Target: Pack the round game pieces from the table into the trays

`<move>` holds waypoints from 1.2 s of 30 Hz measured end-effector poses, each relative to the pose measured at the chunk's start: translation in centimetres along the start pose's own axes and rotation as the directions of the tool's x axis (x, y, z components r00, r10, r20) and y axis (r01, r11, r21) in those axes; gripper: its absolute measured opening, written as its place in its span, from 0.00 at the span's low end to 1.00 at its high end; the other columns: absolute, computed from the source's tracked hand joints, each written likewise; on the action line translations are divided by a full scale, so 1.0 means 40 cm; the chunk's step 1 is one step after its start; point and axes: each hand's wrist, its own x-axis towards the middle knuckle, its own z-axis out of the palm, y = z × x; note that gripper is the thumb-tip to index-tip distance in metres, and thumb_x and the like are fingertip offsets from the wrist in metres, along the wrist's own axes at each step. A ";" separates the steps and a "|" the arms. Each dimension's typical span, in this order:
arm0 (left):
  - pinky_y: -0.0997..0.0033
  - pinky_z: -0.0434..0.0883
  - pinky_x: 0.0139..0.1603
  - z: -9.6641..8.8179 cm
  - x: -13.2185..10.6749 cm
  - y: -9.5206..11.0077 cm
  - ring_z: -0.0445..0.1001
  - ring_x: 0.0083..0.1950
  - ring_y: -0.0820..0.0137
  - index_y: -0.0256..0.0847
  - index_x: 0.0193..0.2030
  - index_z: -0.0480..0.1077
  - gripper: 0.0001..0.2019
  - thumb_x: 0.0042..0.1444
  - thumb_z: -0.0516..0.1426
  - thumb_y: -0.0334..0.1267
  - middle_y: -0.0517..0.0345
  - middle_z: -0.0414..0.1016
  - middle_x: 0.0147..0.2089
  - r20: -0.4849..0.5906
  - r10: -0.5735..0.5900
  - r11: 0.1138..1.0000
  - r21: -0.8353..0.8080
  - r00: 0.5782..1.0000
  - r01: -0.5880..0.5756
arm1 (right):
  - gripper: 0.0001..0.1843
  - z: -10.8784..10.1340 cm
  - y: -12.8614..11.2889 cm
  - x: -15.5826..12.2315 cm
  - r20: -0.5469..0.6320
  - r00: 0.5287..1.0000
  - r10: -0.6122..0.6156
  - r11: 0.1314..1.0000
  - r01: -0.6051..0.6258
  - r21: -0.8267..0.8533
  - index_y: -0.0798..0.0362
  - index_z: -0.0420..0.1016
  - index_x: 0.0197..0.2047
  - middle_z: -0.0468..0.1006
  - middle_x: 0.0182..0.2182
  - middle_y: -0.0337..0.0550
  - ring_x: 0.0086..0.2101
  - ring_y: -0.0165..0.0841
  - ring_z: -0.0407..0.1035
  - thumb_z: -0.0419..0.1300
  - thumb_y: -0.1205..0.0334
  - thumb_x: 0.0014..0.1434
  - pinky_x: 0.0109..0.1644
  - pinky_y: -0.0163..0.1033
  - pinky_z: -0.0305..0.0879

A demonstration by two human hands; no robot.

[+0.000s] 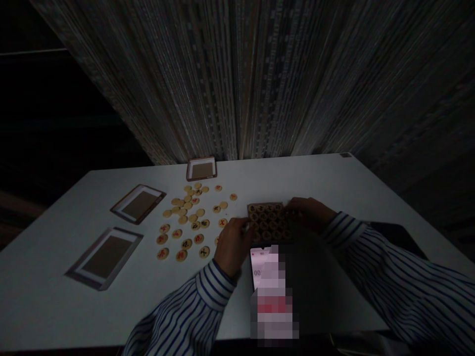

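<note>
A small brown box (267, 221) filled with round wooden game pieces sits on the white table (334, 183). My left hand (233, 242) curls against the box's left side. My right hand (308, 211) grips its right side, fingers bent over the edge. Both sleeves are striped. Several loose round pieces (189, 217) with red or black marks lie scattered to the left of the box.
Three shallow box lids or trays lie on the table: one at the near left (105, 257), one farther back (139, 203), a small one at the rear (201, 169). A lit phone (265, 269) stands near my chest. A dark curtain hangs behind the table.
</note>
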 end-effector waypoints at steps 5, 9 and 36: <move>0.65 0.70 0.42 -0.004 -0.010 -0.001 0.72 0.39 0.67 0.37 0.45 0.70 0.13 0.54 0.53 0.34 0.51 0.74 0.39 -0.016 0.002 1.000 -0.015 1.000 -0.002 | 0.11 -0.013 -0.020 -0.022 -0.050 0.998 -0.025 1.000 0.026 0.012 0.54 0.74 0.39 0.74 0.32 0.46 0.30 0.31 0.68 0.55 0.60 0.55 0.34 0.36 0.62; 0.65 0.70 0.41 -0.005 -0.018 -0.004 0.72 0.40 0.66 0.38 0.45 0.70 0.13 0.54 0.53 0.35 0.51 0.74 0.39 -0.035 -0.005 1.000 -0.022 0.999 0.004 | 0.10 -0.020 -0.049 -0.038 -0.007 1.000 -0.025 0.999 0.025 -0.034 0.54 0.74 0.37 0.74 0.31 0.45 0.29 0.31 0.68 0.56 0.59 0.54 0.33 0.37 0.61; 0.66 0.70 0.39 -0.015 -0.039 -0.009 0.72 0.36 0.69 0.37 0.45 0.69 0.13 0.53 0.54 0.35 0.52 0.74 0.37 -0.038 0.003 0.999 -0.041 0.999 -0.004 | 0.11 -0.028 -0.069 -0.061 -0.005 0.998 -0.055 0.997 0.055 -0.057 0.52 0.75 0.39 0.74 0.32 0.45 0.29 0.30 0.68 0.54 0.60 0.55 0.33 0.36 0.61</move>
